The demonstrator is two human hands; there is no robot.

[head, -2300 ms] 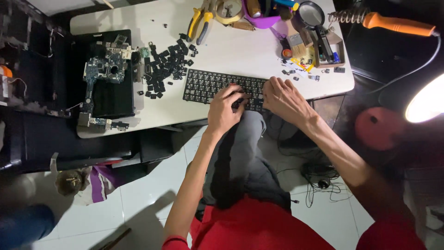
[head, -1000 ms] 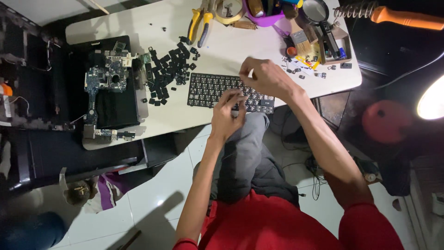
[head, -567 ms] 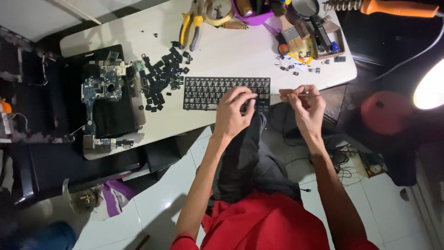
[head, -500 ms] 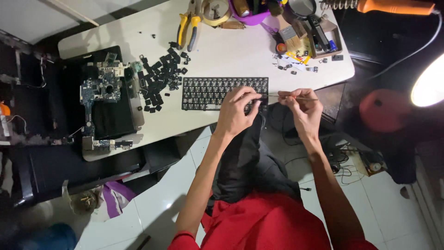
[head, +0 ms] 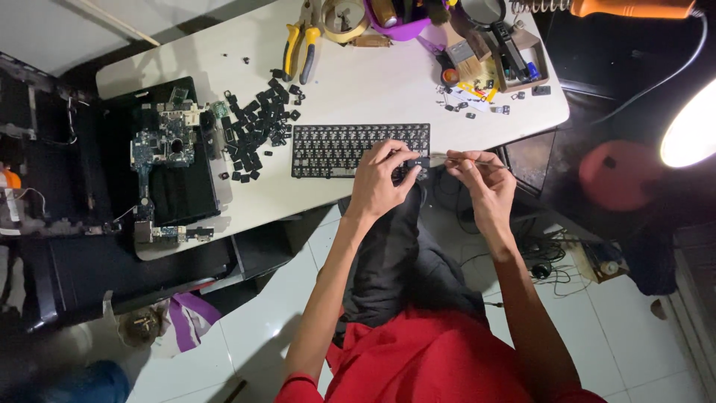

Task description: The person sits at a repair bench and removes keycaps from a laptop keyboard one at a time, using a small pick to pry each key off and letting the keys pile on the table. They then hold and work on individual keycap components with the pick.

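Sitting at twelve o'clock on the white desk (head: pixel 350 67), a purple bowl (head: pixel 399 26) held small tools I could not make out, and at one o'clock a shallow brown tray (head: pixel 531 63) carried a black tool and bits of blue and yellow. Both hands hovered over the desk's near edge, arms reaching up from a red shirt. The left hand (head: pixel 379 183) was curled, thumb and fingertips pinched on a small black keycap (head: pixel 419 161) just off the right end of the bare black keyboard frame (head: pixel 350 148). The right hand (head: pixel 481 175), at three o'clock from the left, was closed in a fine grip on a thin metal tool (head: pixel 462 159) whose tip pointed toward the keycap. Loose black keycaps (head: pixel 257 127) lay heaped at nine o'clock from the frame, beside an opened laptop with its circuit board (head: pixel 168 142) exposed. Yellow-handled pliers (head: pixel 298 45) lay near the bowl.
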